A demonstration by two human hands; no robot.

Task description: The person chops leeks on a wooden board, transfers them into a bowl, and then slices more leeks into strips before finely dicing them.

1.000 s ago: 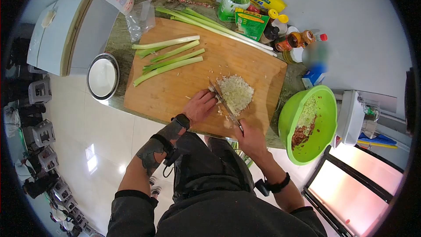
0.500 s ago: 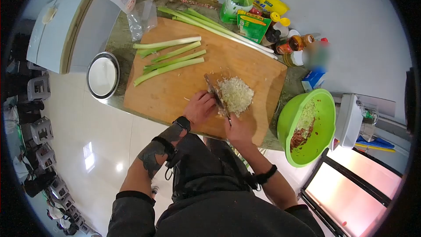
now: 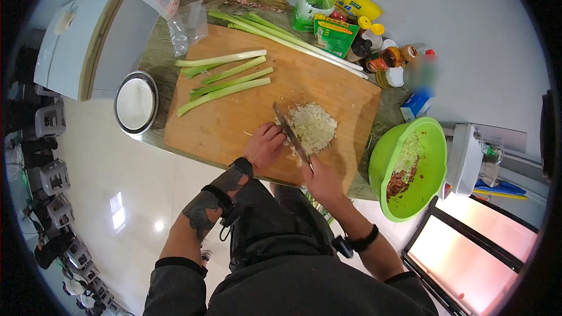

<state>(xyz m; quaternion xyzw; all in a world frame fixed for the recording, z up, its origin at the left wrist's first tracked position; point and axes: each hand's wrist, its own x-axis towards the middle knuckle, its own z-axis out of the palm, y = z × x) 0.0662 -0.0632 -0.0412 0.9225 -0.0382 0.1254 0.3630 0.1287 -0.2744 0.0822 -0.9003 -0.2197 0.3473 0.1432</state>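
The right hand (image 3: 321,179) is clenched round the handle of a kitchen knife (image 3: 293,136), whose blade lies along the left edge of the pile of chopped scallion (image 3: 316,123) on the wooden cutting board (image 3: 228,129). Compared with half a second ago, this hand sits slightly nearer the body, while the blade keeps almost the same line. The left hand (image 3: 266,144) has barely shifted: it rests on the board, loosely curled and holding nothing, fingertips just beside the blade. The scallion stalks (image 3: 225,85) and green bowl (image 3: 434,140) lie unchanged.
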